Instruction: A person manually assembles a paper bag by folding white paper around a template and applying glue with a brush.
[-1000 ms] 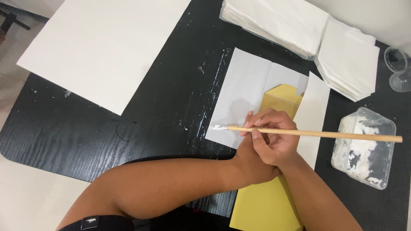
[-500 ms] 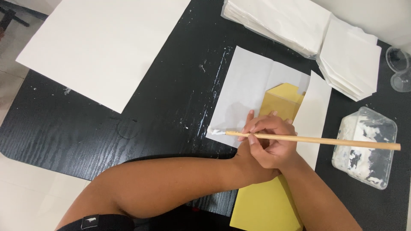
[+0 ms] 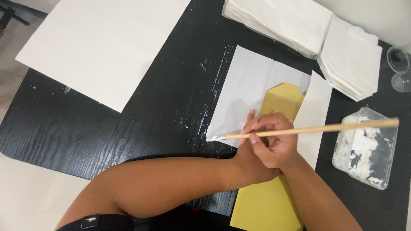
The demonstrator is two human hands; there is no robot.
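Observation:
My right hand (image 3: 276, 143) grips a long wooden brush (image 3: 317, 128). Its white, paste-loaded tip (image 3: 212, 138) rests at the lower left corner of a creased white paper sheet (image 3: 252, 83). My left hand (image 3: 249, 122) lies under the right one, with one finger stretched flat on that sheet; the rest of it is mostly hidden. A yellow folded paper (image 3: 282, 99) lies on the sheet just beyond my hands, and its lower part (image 3: 265, 205) sticks out over the table's near edge. A white flap (image 3: 316, 113) lies along its right side.
A clear plastic tub of white paste (image 3: 366, 149) stands to the right. Stacks of folded white paper (image 3: 299, 21) lie at the back right, next to a glass (image 3: 400, 68). A large white sheet (image 3: 102, 42) covers the back left of the black table (image 3: 85, 124), which is speckled with dried paste.
The brush tip has slid a little left and toward me along the sheet's corner. The far end of the handle has tilted up. My hands stay in place.

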